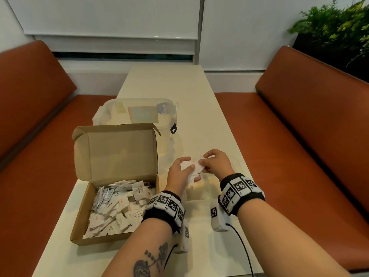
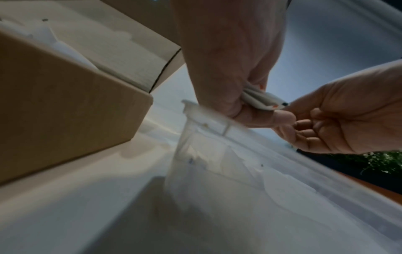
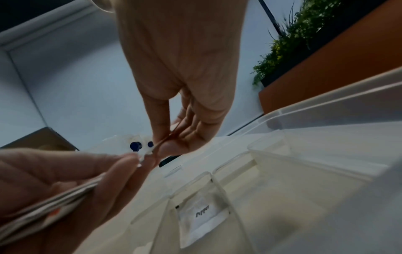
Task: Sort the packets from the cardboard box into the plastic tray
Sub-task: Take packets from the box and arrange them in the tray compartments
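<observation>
Left hand [image 1: 180, 171] grips packet stack [image 1: 189, 170]; right hand [image 1: 214, 160] fingers pinch, seemingly, top packet above plastic tray [image 3: 304, 154].

The box [image 1: 117, 154] at left of frame is matt brown cardboard. The packets [image 1: 119, 204] in it look like white paper. The tray [image 3: 304, 171] is clear smooth plastic, the worktop [image 1: 201, 120] smooth cream, and the benches [image 1: 311, 120] smooth orange-brown upholstery.

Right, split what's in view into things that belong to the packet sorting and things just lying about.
Part of the job:
- cardboard box, open, full of packets
- stack of packets gripped by the left hand
- right hand, pinching a packet off the stack
- plastic tray, with a pepper packet in one compartment

Just lying about:
- lidded plastic tub
- plant
- benches
</observation>
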Demonstrator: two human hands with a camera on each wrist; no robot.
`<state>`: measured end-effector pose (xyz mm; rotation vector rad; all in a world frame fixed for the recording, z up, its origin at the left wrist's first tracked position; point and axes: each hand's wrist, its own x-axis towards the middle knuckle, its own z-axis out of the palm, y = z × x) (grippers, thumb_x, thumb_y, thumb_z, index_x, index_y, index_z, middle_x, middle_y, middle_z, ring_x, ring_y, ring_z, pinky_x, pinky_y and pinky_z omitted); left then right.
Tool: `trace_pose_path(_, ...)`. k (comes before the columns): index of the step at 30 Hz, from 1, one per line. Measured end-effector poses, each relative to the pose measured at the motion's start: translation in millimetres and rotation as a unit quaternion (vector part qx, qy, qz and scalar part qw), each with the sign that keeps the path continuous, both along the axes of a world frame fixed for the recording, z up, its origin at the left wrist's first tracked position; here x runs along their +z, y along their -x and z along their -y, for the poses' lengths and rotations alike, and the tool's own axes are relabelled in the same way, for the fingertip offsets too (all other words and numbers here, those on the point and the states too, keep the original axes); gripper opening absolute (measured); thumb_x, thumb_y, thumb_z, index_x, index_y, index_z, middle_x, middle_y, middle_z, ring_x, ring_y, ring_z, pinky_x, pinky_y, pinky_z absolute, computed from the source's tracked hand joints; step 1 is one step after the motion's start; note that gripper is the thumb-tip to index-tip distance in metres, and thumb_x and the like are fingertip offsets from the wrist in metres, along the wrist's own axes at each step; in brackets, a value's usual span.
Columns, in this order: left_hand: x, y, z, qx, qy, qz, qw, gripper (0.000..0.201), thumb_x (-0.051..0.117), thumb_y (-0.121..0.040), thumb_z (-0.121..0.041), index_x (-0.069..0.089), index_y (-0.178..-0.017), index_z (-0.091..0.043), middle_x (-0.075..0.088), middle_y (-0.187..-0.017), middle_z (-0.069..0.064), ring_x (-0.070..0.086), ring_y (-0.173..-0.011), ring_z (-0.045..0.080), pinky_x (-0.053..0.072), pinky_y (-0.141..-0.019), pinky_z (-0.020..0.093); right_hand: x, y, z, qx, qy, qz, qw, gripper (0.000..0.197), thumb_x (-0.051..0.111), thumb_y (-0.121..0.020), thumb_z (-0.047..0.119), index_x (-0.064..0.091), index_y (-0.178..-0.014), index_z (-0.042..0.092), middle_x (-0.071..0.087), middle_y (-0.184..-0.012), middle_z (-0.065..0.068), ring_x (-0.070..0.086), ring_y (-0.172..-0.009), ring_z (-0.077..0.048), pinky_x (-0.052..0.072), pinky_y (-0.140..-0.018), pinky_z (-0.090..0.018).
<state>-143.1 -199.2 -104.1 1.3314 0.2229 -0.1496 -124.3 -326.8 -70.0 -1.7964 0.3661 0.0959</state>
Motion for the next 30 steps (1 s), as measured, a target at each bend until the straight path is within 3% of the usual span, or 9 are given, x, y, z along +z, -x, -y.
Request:
trace_pose_path(2, -1.5, -0.6, 0.2, 0.014, -0.008, 0.002, 1.0, 0.02, 0.06, -0.089, 0.001, 0.06, -0.104, -0.012, 0.051, -0.119, 0.014, 0.063, -0.095, 0.029, 0.059, -0.056, 0.029, 1.0, 0.9, 1.2, 0.025, -0.003, -0.009, 1.0, 0.023, 0.065, -0.081, -0.004, 0.06, -0.098, 0.01, 0.064, -0.078, -0.015, 0.062, -0.063, -0.022, 0.059, -0.073, -0.036)
trace_pose_path(4, -2.9, -2.0, 0.0, 0.027, -0.011, 0.0, 1.0, 0.02, 0.061, -0.088, 0.001, 0.061, -0.1, -0.014, 0.051, -0.122, 0.016, 0.062, -0.102, 0.034, 0.059, -0.056, 0.029, 2.6, 1.5, 4.5, 0.071, 0.03, -0.007, 0.997, 0.025, 0.065, -0.082, -0.003, 0.066, -0.103, 0.01, 0.065, -0.08, -0.012, 0.061, -0.066, -0.017, 0.057, -0.069, -0.027)
trace_pose_path(8, -3.8, -2.7, -0.3, 0.043, -0.029, 0.008, 0.999, 0.02, 0.063, -0.087, -0.002, 0.06, -0.101, -0.017, 0.053, -0.118, 0.015, 0.064, -0.095, 0.029, 0.058, -0.056, 0.029, 7.7, 0.4, 17.5, 0.099, 0.114, -0.004, 0.989, 0.006, 0.072, -0.078, 0.005, 0.068, -0.082, 0.008, 0.064, -0.078, -0.004, 0.056, -0.069, -0.012, 0.046, -0.059, -0.018)
trace_pose_path(11, -5.3, -1.8, -0.4, 0.069, -0.021, 0.025, 0.997, 0.021, 0.06, -0.09, -0.002, 0.059, -0.103, -0.018, 0.059, -0.104, 0.015, 0.065, -0.074, 0.018, 0.055, -0.052, 0.026, 7.3, -5.4, 32.6, 0.07, 0.188, 0.009, 0.98, 0.019, 0.076, -0.073, 0.005, 0.06, -0.067, 0.013, 0.063, -0.073, -0.003, 0.055, -0.067, -0.013, 0.043, -0.06, -0.022)
trace_pose_path(14, -8.6, -2.8, -1.0, 0.102, -0.039, 0.041, 0.993, 0.026, 0.056, -0.091, 0.0, 0.059, -0.11, -0.017, 0.06, -0.092, 0.005, 0.064, -0.074, 0.016, 0.056, -0.052, 0.024, 5.5, -11.3, 41.2, 0.078, 0.295, 0.0, 0.952, 0.028, 0.075, -0.073, 0.003, 0.053, -0.063, 0.018, 0.063, -0.077, -0.002, 0.057, -0.074, -0.016, 0.047, -0.069, -0.028)
trace_pose_path(18, -12.3, -4.9, 1.4, 0.099, -0.074, 0.055, 0.991, 0.035, 0.054, -0.092, 0.001, 0.055, -0.121, -0.019, 0.06, -0.082, 0.0, 0.063, -0.073, 0.018, 0.054, -0.05, 0.021, -1.3, -15.6, 40.2, 0.119, 0.378, -0.014, 0.918, 0.02, 0.062, -0.079, -0.004, 0.057, -0.072, 0.014, 0.063, -0.081, -0.003, 0.058, -0.077, -0.019, 0.05, -0.073, -0.03)
trace_pose_path(22, -14.0, -8.9, 0.8, 0.083, -0.09, 0.04, 0.992, 0.041, 0.054, -0.091, 0.001, 0.052, -0.128, -0.016, 0.053, -0.09, -0.005, 0.061, -0.074, 0.014, 0.054, -0.049, 0.02, -6.3, -20.6, 34.2, 0.138, 0.412, -0.03, 0.9, 0.019, 0.056, -0.083, -0.005, 0.065, -0.078, 0.011, 0.069, -0.091, -0.008, 0.059, -0.079, -0.02, 0.049, -0.071, -0.026)
trace_pose_path(26, -13.3, -10.1, -0.8, 0.072, -0.097, 0.034, 0.992, 0.041, 0.054, -0.091, 0.001, 0.052, -0.129, -0.015, 0.055, -0.101, 0.005, 0.063, -0.081, 0.021, 0.055, -0.051, 0.02, -8.1, -25.6, 33.0, 0.158, 0.434, -0.061, 0.885, 0.014, 0.061, -0.086, 0.002, 0.071, -0.096, 0.003, 0.069, -0.102, -0.013, 0.065, -0.096, -0.025, 0.053, -0.081, -0.027)
trace_pose_path(30, -12.5, -9.6, -1.3, 0.064, -0.108, 0.038, 0.991, 0.04, 0.054, -0.091, 0.0, 0.052, -0.128, -0.015, 0.054, -0.112, 0.012, 0.065, -0.083, 0.024, 0.056, -0.052, 0.021, -10.1, -26.8, 31.2, 0.154, 0.461, -0.071, 0.871, 0.019, 0.06, -0.086, 0.001, 0.07, -0.101, 0.002, 0.068, -0.107, -0.013, 0.065, -0.099, -0.026, 0.053, -0.083, -0.028)
